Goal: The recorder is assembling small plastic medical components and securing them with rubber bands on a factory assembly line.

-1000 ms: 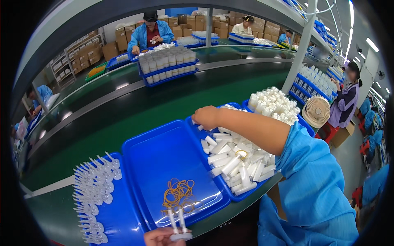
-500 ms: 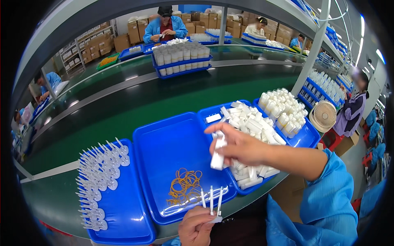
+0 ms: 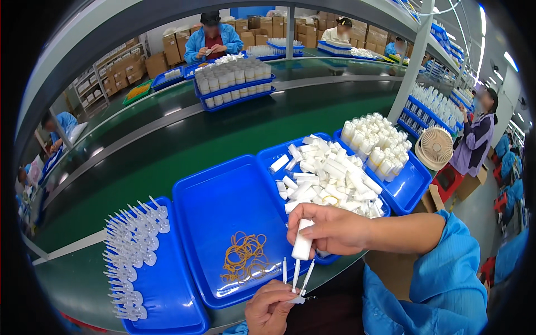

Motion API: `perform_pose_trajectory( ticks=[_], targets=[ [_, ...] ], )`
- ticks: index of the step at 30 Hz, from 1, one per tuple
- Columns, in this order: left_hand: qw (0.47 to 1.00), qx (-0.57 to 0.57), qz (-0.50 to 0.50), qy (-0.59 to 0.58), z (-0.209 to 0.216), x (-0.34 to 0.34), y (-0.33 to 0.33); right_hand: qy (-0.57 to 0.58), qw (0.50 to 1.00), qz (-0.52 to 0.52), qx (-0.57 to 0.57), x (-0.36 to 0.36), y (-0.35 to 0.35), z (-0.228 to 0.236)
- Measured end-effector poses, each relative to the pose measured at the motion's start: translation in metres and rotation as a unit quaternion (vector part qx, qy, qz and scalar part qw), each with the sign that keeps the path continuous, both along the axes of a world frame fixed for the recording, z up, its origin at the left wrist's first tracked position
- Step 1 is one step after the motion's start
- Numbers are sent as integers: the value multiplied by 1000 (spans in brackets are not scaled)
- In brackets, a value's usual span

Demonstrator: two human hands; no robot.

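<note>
Pinches a white rectangular block (image 3: pixel 302 241), likely light and slick, best held by flat sides, in the right hand (image 3: pixel 330 228) and a three-rod base (image 3: pixel 298 300) in the left hand (image 3: pixel 269 307), beside the rubber-band tray (image 3: pixel 223 195).

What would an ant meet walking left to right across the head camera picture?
Spiky whitish pieces → yellow-brown rubber bands → right hand, holding a white block → round beige fan.
</note>
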State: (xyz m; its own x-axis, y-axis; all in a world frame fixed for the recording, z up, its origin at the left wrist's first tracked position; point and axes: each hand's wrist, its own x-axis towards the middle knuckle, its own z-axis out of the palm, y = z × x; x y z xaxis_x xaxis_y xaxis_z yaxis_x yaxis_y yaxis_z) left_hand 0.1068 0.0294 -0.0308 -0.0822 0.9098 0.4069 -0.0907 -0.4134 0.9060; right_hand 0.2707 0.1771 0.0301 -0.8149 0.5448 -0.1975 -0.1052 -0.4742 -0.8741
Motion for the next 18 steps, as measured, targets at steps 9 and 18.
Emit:
perform_pose_trajectory(
  ticks=[9, 18],
  targets=[
    [997, 27, 1, 76, 5, -1, 9, -144, 945, 76, 283, 12, 2, 12],
    [997, -50, 48, -18, -9, 9, 6, -111, 876, 71, 465, 9, -27, -17]
  ],
)
